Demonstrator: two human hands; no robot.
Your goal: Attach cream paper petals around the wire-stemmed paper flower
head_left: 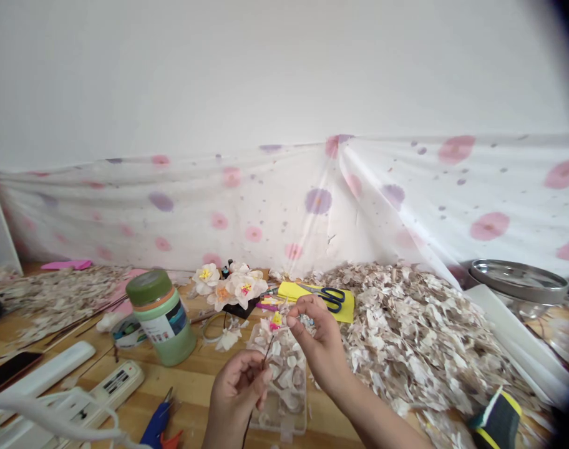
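Head view: a wooden table (195, 380) is seen against a white wall, draped behind with flower-printed plastic sheeting (275, 206). Heaps of pale petal scraps (420, 337) are spread across it, beside a green jar (163, 318), scissors (329, 296), finished flowers (231, 287) and a power strip (111, 386). A thin wire stem (266, 355) is pinched by the left hand (235, 390); its half-made flower (276, 323) is pinched by the right hand (319, 340).

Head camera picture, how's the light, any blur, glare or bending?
Head view: soft, even daylight with faint shadows. The plastic sheet shows mild sheen near its fold, no harsh glare. Both hands, left and right, are slightly soft, as is the petal heap. The wide lens bows the edges, and a dark vignette cuts the right corner.
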